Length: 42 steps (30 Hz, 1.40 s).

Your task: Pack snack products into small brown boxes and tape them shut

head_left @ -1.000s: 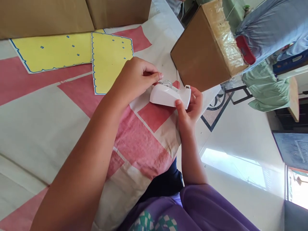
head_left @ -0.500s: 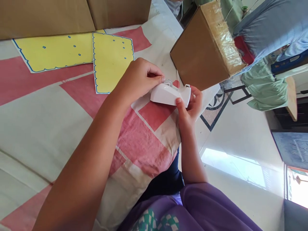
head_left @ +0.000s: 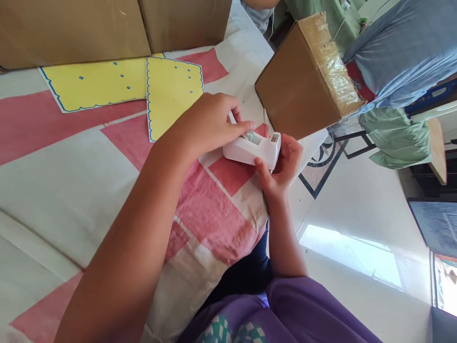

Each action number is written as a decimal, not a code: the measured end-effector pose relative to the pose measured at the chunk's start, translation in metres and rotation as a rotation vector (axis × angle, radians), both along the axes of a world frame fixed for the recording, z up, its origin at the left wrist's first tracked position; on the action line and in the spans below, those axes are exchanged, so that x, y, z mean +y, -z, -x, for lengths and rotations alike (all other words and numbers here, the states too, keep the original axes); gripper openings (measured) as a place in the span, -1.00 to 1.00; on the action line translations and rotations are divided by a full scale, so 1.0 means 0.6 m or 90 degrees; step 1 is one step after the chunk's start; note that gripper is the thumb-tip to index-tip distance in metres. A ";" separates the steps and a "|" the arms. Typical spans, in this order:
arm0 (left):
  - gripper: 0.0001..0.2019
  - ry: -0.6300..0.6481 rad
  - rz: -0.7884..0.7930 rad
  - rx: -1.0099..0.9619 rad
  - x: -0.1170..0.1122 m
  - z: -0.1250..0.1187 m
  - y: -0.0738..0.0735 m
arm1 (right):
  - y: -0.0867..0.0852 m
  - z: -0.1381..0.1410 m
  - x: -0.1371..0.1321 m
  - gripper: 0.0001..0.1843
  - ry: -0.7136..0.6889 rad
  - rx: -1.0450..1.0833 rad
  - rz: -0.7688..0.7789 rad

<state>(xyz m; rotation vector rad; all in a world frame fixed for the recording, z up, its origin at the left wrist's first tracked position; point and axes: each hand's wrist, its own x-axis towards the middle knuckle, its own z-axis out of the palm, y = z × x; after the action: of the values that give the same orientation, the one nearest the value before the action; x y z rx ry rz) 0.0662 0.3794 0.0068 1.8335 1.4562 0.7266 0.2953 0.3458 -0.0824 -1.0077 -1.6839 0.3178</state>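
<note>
A white tape dispenser (head_left: pixel 252 150) rests at the edge of a table covered with a red and cream checked cloth (head_left: pixel 107 181). My right hand (head_left: pixel 282 164) grips the dispenser's cutter end, thumb on its near side. My left hand (head_left: pixel 209 123) curls over the dispenser's top, its fingertips pinched on the tape roll (head_left: pixel 250 136) there. Two yellow paper sheets with blue scalloped borders, one (head_left: pixel 96 83) and the other (head_left: pixel 171 90), lie flat just beyond my left hand.
Large cardboard boxes (head_left: pixel 107 24) stand along the far edge of the table. A smaller brown box (head_left: pixel 302 81) with clear tape on one end sits right of the dispenser. Beyond it is a person in blue cloth (head_left: pixel 403 47). Tiled floor (head_left: pixel 357 214) lies to the right.
The dispenser has turned so its top opening and cutter face me more. My left fingers have slid further onto the tape roll. The view shifted slightly right and down.
</note>
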 end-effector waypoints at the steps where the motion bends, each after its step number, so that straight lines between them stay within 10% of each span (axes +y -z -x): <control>1: -0.64 -0.004 0.015 0.004 -0.001 -0.002 -0.001 | 0.000 0.000 -0.001 -0.24 -0.004 -0.007 -0.012; 16: -0.81 0.031 0.206 -0.157 0.020 0.007 0.039 | 0.006 -0.006 0.003 -0.15 -0.025 -0.060 -0.073; 42: -0.80 0.115 0.156 -0.165 0.016 0.035 0.014 | 0.003 -0.022 -0.009 -0.06 -0.063 -0.085 -0.047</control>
<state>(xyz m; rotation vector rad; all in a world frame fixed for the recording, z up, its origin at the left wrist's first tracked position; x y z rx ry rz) 0.0449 0.3889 -0.0017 1.5935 1.1426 0.6380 0.3086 0.3406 -0.0844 -0.9092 -1.8571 0.2561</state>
